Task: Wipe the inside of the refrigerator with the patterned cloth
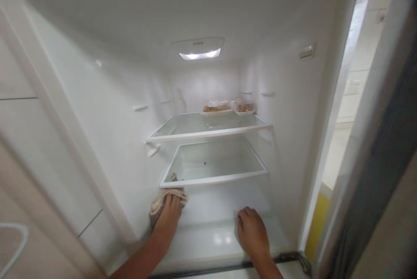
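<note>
Beige-brown cloth [158,210] sits at seven o'clock, gripped in the left hand [170,213] at the front corner of the lower glass shelf [224,157], where wiping looks under way; how much is done cannot be told, but a dark speck [205,164] shows at six o'clock and two wrapped food trays [217,108] lie on the upper shelf [182,127], near centre toward one o'clock. The cloth's soft folds are bunched thickly. At five o'clock the right hand [254,230] curls loosely near the fridge bottom [202,244], fingertips partly hidden, so whether it holds anything I cannot tell.
</note>
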Available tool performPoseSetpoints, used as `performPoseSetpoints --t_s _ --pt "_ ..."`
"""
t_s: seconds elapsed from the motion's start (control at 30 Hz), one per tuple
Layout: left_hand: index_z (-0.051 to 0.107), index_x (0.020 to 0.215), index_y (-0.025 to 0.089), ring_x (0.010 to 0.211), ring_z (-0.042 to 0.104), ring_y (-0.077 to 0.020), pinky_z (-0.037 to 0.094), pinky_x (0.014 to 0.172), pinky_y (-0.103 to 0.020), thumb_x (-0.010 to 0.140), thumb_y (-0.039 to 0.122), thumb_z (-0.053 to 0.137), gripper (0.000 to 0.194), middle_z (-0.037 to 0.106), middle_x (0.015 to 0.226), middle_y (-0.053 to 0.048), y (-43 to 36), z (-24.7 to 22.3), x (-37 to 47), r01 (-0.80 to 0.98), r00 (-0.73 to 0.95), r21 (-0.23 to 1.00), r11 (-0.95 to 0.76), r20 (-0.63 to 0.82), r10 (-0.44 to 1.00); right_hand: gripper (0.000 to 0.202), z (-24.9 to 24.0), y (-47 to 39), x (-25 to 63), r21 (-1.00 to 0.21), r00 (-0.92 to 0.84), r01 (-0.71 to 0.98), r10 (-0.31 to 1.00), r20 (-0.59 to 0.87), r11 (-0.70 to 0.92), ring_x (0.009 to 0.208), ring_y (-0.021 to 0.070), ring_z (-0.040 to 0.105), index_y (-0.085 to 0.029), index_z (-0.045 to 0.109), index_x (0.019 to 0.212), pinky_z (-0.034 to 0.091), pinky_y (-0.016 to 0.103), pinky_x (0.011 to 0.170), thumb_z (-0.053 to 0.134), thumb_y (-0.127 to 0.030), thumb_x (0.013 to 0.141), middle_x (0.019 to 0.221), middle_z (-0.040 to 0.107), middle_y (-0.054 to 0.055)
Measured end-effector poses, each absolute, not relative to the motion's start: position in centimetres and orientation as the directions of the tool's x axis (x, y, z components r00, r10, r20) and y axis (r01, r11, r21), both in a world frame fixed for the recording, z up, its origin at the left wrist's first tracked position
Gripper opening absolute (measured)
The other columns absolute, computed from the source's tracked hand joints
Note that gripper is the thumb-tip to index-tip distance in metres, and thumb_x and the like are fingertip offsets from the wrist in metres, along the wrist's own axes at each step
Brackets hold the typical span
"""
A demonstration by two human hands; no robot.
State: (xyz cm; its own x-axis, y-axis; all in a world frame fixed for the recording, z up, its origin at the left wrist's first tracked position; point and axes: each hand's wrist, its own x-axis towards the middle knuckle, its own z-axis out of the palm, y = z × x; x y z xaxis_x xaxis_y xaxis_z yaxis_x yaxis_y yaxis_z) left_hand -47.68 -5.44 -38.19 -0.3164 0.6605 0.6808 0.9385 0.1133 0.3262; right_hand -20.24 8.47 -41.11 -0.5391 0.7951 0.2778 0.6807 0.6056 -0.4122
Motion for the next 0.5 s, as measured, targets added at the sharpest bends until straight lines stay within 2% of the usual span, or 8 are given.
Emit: performPoseSetpoints --t_s 0.07,0.1,0.13,0.2,0.27,0.33,0.4,0.5 --pt "0.077 0.113 0.025 0.130 0.060 -0.0292 0.039 0.118 -0.057 0.070 0.014 0.054 0.051 0.074 0.127 -0.012 -8.9 -39.4 -47.8 0.955 -0.086 -0.194 0.226 0.545 0.834 0.029 -41.1 8.4 -20.2 -0.413 -0.542 0.676 0.791 0.284 0.611 0.099 0.0229 0.061 -0.019 0.071 0.089 0.040 0.033 0.088 0.044 -0.006 0.090 0.100 0.071 0.007" --pt "0.078 0.112 0.025 0.132 0.059 -0.0298 0.038 0.119 -0.057 0.068 0.013 0.054 0.051 0.073 0.129 -0.012 -10.5 -40.1 -48.0 0.897 -0.018 -0.384 0.217 0.459 0.888 0.029 -41.0 8.4 -20.2 -0.413 -0.543 0.673 0.789 0.288 0.614 0.099 0.0226 0.061 -0.019 0.071 0.089 0.040 0.032 0.088 0.044 -0.006 0.090 0.100 0.071 0.007" --pt "0.078 0.111 0.027 0.135 0.056 -0.0296 0.037 0.119 -0.057 0.070 0.014 0.054 0.049 0.071 0.133 -0.011 -11.9 -40.8 -48.3 0.834 0.002 -0.510 0.211 0.384 0.923 0.028 -41.0 8.4 -20.1 -0.414 -0.545 0.669 0.787 0.291 0.617 0.098 0.0224 0.061 -0.019 0.070 0.089 0.040 0.032 0.088 0.045 -0.006 0.090 0.099 0.071 0.007" --pt "0.079 0.107 0.030 0.136 0.055 -0.0306 0.038 0.117 -0.058 0.073 0.018 0.055 0.044 0.072 0.132 -0.010 -14.1 -42.1 -48.9 0.759 0.013 -0.625 0.183 0.296 0.955 0.027 -41.0 8.4 -20.1 -0.415 -0.547 0.664 0.782 0.298 0.622 0.098 0.0225 0.060 -0.019 0.070 0.089 0.039 0.032 0.087 0.046 -0.007 0.090 0.099 0.071 0.007" --pt "0.079 0.108 0.030 0.136 0.055 -0.0310 0.038 0.117 -0.059 0.075 0.021 0.055 0.042 0.073 0.130 -0.010 -15.3 -43.0 -49.4 0.742 -0.015 -0.639 0.202 0.285 0.958 0.027 -41.1 8.4 -20.0 -0.413 -0.546 0.661 0.779 0.307 0.626 0.097 0.0226 0.060 -0.019 0.070 0.089 0.039 0.033 0.087 0.045 -0.007 0.091 0.099 0.071 0.007" --pt "0.079 0.111 0.026 0.136 0.056 -0.0314 0.038 0.118 -0.058 0.074 0.022 0.055 0.044 0.073 0.129 -0.012 -15.2 -43.4 -49.7 0.774 -0.027 -0.588 0.234 0.339 0.941 0.027 -41.1 8.4 -20.0 -0.409 -0.548 0.659 0.776 0.313 0.631 0.097 0.0224 0.060 -0.019 0.070 0.089 0.039 0.033 0.087 0.045 -0.007 0.091 0.098 0.071 0.007" --pt "0.078 0.113 0.023 0.136 0.057 -0.0316 0.041 0.118 -0.057 0.071 0.023 0.055 0.048 0.074 0.127 -0.013 -13.8 -43.3 -49.8 0.870 -0.008 -0.437 0.229 0.451 0.892 0.027 -41.1 8.4 -20.1 -0.405 -0.546 0.660 0.775 0.319 0.632 0.096 0.0222 0.060 -0.019 0.070 0.088 0.039 0.033 0.087 0.046 -0.007 0.091 0.098 0.071 0.007" --pt "0.076 0.117 0.030 0.130 0.062 -0.0321 0.046 0.113 -0.061 0.070 0.028 0.055 0.052 0.078 0.118 -0.009 -10.0 -41.9 -49.8 0.973 -0.057 -0.137 0.185 0.633 0.772 0.027 -41.0 8.3 -20.0 -0.400 -0.542 0.664 0.775 0.326 0.632 0.096 0.0220 0.060 -0.019 0.070 0.087 0.039 0.032 0.086 0.046 -0.007 0.090 0.097 0.070 0.006"
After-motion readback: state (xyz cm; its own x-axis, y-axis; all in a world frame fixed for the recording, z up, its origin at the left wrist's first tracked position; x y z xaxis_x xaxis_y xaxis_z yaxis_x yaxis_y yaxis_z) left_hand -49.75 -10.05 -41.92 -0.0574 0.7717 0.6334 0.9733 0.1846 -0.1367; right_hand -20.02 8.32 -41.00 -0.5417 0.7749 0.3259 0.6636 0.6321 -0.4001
